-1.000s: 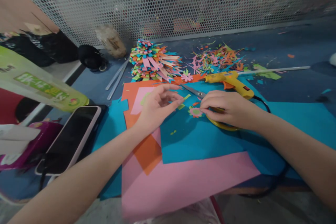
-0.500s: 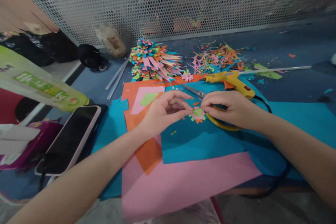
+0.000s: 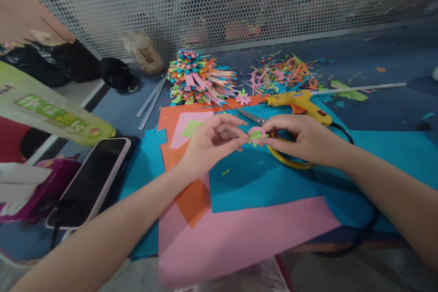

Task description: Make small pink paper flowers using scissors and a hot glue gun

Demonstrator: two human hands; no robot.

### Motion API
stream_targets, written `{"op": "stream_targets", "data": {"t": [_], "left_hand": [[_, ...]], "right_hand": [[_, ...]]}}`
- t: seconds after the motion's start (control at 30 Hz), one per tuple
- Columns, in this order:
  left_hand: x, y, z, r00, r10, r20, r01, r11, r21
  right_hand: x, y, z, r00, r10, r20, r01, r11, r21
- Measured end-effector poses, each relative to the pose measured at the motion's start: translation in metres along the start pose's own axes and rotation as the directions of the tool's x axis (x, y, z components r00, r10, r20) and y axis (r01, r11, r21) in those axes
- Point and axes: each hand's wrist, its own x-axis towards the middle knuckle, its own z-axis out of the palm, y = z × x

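Note:
Between my two hands is a small layered paper flower (image 3: 257,135), pink and orange around the edge with a green middle. My left hand (image 3: 219,139) pinches its left side between thumb and fingertip, the other fingers curled above. On the opposite side, my right hand (image 3: 294,137) grips the flower's edge with thumb and forefinger. Scissors with yellow handles (image 3: 290,162) lie beneath my right hand on a blue paper sheet (image 3: 260,187); their blades point up and left. Behind that hand rests a yellow hot glue gun (image 3: 304,105).
A fringed, multicoloured paper cone (image 3: 196,77) stands at the back, beside a small pink paper flower (image 3: 243,97) and a heap of paper scraps (image 3: 284,75). A phone (image 3: 92,182) and a green-labelled bottle (image 3: 54,109) are at the left. Pink paper (image 3: 239,242) overhangs the front edge.
The paper flower has been lifted slightly and tilted between my fingers. My right fingers have moved a little up and left, onto its edge.

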Motion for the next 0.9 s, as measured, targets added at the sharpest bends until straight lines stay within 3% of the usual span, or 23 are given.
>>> {"op": "stream_targets", "data": {"t": [0.23,0.5,0.7,0.9], "left_hand": [[-0.0003,0.0011,0.0004,1.000,0.003,-0.002,-0.003,1.000,-0.010],[0.0041,-0.0042,-0.0025,0.989,0.069,-0.132,-0.076,0.996,-0.048],[0.0058,-0.0074,-0.0054,0.971,0.078,-0.226,-0.085,0.996,-0.024],[0.0056,-0.0078,-0.0064,0.975,0.081,-0.207,-0.074,0.996,0.041]], "right_hand": [[-0.0001,-0.0015,-0.0025,0.995,0.099,0.014,-0.099,0.994,0.051],[0.0019,-0.0024,-0.0028,0.980,0.196,0.027,-0.193,0.920,0.340],[0.0012,0.0044,-0.0015,0.974,0.227,0.007,-0.213,0.905,0.367],[-0.0003,0.0026,-0.0018,0.967,0.255,-0.010,-0.241,0.923,0.301]]}}
